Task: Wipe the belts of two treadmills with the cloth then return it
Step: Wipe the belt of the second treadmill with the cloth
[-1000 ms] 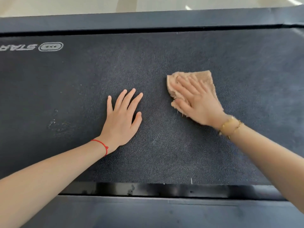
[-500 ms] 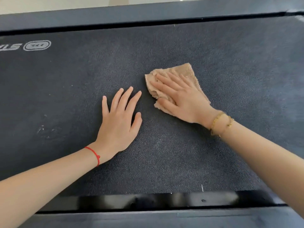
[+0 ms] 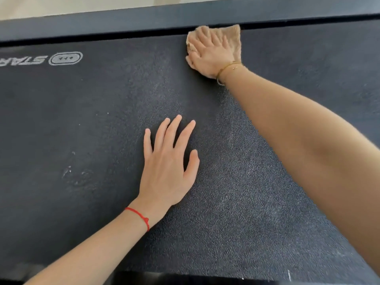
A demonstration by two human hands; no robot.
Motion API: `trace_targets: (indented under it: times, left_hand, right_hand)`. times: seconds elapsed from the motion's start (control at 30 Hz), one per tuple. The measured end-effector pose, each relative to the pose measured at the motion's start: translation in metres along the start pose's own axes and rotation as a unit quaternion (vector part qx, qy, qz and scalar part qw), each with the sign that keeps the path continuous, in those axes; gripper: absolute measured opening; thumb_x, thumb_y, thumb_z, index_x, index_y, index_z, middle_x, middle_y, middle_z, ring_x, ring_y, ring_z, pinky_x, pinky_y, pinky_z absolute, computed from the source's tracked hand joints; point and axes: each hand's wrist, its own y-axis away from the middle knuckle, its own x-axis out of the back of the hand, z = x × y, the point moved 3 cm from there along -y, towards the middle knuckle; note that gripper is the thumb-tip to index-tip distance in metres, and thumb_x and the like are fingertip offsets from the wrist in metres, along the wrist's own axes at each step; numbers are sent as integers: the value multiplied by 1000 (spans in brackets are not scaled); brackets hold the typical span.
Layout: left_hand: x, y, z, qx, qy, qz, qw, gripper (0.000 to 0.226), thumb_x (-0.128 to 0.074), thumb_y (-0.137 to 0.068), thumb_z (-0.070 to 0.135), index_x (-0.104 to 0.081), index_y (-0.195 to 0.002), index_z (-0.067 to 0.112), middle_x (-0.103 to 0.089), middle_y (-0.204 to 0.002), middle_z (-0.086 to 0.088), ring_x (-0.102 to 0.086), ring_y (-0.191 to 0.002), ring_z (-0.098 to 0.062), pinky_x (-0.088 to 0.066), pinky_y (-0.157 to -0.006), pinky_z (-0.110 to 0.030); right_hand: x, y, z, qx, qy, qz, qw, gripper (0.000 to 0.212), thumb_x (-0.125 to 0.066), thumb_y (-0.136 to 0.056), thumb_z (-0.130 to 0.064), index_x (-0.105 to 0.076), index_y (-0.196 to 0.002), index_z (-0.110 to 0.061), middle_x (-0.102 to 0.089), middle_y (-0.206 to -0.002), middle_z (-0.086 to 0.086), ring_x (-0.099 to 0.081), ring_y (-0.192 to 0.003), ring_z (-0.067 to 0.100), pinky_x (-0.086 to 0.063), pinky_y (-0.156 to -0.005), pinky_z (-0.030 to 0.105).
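Note:
A dark textured treadmill belt (image 3: 102, 124) fills the view. My right hand (image 3: 209, 52) presses a tan cloth (image 3: 234, 38) flat onto the belt at its far edge, fingers spread and straight, right by the far side rail. My left hand (image 3: 168, 161) rests flat on the middle of the belt with its fingers apart, holding nothing. A red string sits on the left wrist and a thin gold bracelet on the right.
A dark side rail (image 3: 123, 23) runs along the far edge of the belt, with pale floor beyond it. A white logo (image 3: 65, 58) is printed on the belt at far left. Pale smudges (image 3: 76, 175) mark the belt left of my left hand.
My right hand has slid the cloth away from me, from beside my left hand to the belt's far edge. My left hand has stayed flat in the same place.

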Motion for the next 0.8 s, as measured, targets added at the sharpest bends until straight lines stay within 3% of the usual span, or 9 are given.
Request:
trace_targets:
  times: [0.2, 0.37, 0.47, 0.63, 0.8]
  left_hand:
    - [-1, 0, -1, 0, 3, 6, 1000, 59, -25, -97, 45, -23, -154, 31, -19, -162, 3, -10, -151, -16, -10, -121, -56]
    - [0, 0, 1, 0, -1, 8, 1000, 59, -23, -96, 45, -25, -154, 30, -21, -162, 2, -12, -151, -18, -10, -121, -56]
    - [2, 0, 3, 1, -3, 7, 1000, 62, -20, -94, 46, -26, -153, 30, -21, -162, 1, -13, -150, -19, -9, -120, -57]
    - [3, 1, 4, -2, -7, 10, 1000, 61, -21, -94, 45, -26, -153, 28, -21, -161, 1, -13, -150, -20, -9, -120, -57]
    - [0, 3, 3, -8, -4, 24, 1000, 56, -30, -98, 40, -29, -152, 27, -24, -161, -1, -16, -150, -22, -9, -120, -58]
  right_hand:
    - [-6, 42, 16, 84, 6, -6, 996, 58, -20, -103, -52, -14, -158, -34, -4, -166, -8, 0, -153, 22, 3, -122, 44]
    - [16, 73, 98, -70, -4, 27, 997, 60, -19, -101, -54, -13, -157, -36, 0, -166, -9, 2, -153, 24, 4, -122, 48]
    - [15, 104, 102, -90, -16, 23, 996, 58, -20, -102, -51, -12, -158, -36, 3, -166, -7, 4, -153, 22, 6, -123, 46]
    - [-5, 188, 46, 3, -17, 27, 999, 54, -21, -105, -46, -14, -158, -35, -1, -166, -7, 6, -153, 22, 9, -122, 43]
    - [-20, 282, -3, 121, 7, -11, 993, 55, -21, -106, -50, -5, -157, -39, 4, -165, -12, 12, -152, 14, 10, -123, 41]
